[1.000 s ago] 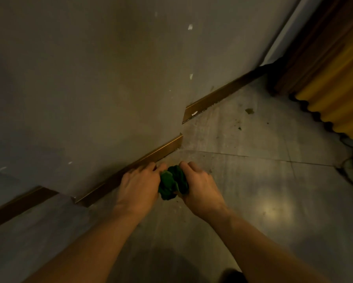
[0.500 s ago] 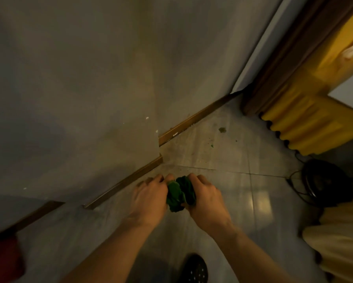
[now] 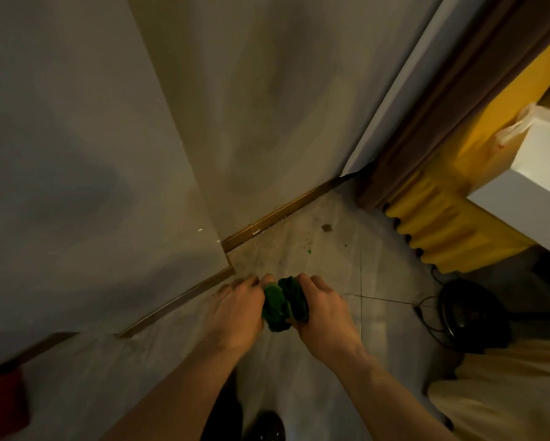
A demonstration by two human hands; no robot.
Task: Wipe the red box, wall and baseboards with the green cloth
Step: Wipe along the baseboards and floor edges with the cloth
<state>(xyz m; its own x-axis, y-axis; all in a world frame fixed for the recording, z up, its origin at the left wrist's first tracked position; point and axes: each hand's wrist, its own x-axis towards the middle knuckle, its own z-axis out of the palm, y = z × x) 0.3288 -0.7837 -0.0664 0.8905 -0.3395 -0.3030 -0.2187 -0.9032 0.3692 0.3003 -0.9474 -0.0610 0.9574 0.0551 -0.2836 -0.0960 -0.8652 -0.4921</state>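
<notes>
A bunched green cloth (image 3: 281,308) is squeezed between my left hand (image 3: 237,313) and my right hand (image 3: 326,315), both closed on it, held in the air above the floor. The grey wall (image 3: 108,138) rises on the left and ahead, with an outer corner near the middle. A brown baseboard (image 3: 178,302) runs along its foot just left of my left hand, and another baseboard strip (image 3: 280,214) continues behind the corner. The red box (image 3: 1,402) shows only partly at the bottom left edge.
A yellow corrugated sheet (image 3: 442,224) leans by a dark wooden door frame (image 3: 426,122) at the right. A white box (image 3: 534,186) sits above it. A black round object with cable (image 3: 464,313) lies on the tiled floor (image 3: 346,272). My shoe (image 3: 264,424) is below.
The view has tilted up and to the right; my hands stay closed together on the cloth. The red box, white box and black object have come into sight.
</notes>
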